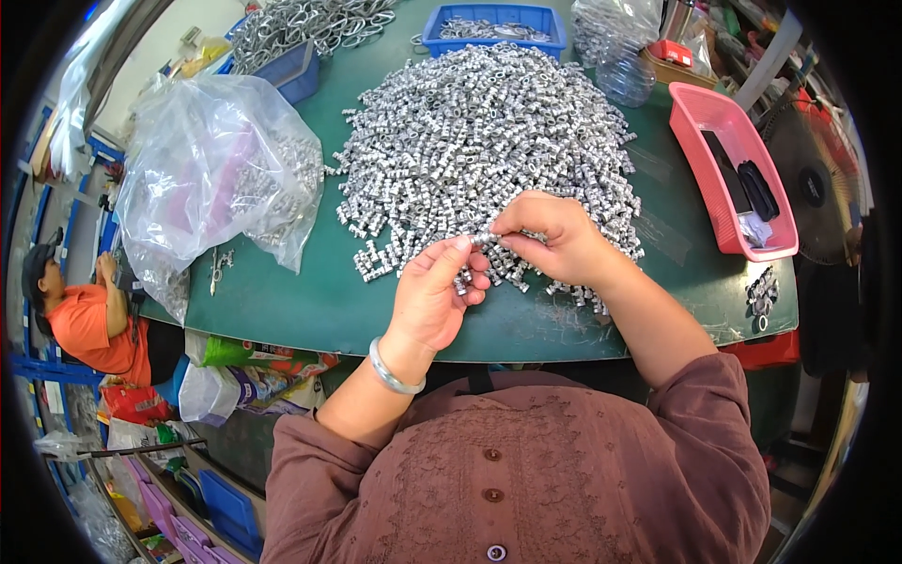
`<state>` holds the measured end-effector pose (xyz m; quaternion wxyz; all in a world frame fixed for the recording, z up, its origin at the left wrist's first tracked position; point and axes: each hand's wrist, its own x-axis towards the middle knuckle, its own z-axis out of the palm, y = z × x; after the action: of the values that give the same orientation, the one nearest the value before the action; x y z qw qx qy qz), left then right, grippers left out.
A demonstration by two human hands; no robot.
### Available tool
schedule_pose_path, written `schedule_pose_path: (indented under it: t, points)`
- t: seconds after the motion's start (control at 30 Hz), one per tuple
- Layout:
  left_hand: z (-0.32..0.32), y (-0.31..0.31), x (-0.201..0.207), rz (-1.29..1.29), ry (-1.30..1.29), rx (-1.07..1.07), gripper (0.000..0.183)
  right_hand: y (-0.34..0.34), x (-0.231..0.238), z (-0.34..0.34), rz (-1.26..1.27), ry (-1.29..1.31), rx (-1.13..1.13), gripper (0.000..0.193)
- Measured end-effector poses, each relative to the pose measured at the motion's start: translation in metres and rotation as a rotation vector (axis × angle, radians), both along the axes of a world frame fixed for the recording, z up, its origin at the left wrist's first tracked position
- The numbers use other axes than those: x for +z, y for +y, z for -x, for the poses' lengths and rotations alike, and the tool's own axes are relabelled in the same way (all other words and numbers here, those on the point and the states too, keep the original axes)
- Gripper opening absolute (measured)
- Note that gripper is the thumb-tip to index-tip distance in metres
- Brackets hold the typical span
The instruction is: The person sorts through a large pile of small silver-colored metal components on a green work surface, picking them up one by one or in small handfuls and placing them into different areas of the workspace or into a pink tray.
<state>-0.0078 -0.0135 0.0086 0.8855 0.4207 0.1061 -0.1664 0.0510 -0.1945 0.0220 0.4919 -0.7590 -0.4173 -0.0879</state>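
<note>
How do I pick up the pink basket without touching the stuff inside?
Hold the pink basket by its rim, probably one hand on each long side, coming from above. Its top is open and its walls stand up, so the rim gives fingers an edge to hold, clear of the black case lying inside.

Pile of metal parts (489, 132) blocks ahead; green tabletop (722, 296) open toward pink basket (700, 108).

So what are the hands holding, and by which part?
The left hand and right hand pinch a small silvery metal piece, seemingly at opposite ends; exact grip unclear.
</note>
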Motion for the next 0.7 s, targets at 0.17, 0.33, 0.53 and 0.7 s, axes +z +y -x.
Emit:
schedule_pose_path:
  t: [0.17, 0.33, 0.53, 0.7]
  points:
    - [0.0, -0.001, 0.0, 0.003, -0.023, 0.041, 0.013, 0.003, 0.001, 0.0, -0.021, -0.029, 0.033, 0.017]
    - [-0.001, -0.001, -0.003, 0.059, -0.106, 0.046, 0.014, 0.004, 0.003, 0.0, -0.052, -0.028, 0.046, 0.02]
    - [-0.001, -0.001, -0.006, 0.039, -0.228, 0.007, 0.013, -0.006, -0.005, -0.009, 0.248, -0.226, -0.214, 0.019]
    - [0.001, -0.001, -0.009, 0.059, -0.285, -0.028, 0.013, -0.005, -0.013, -0.009, 0.503, -0.314, -0.337, 0.014]
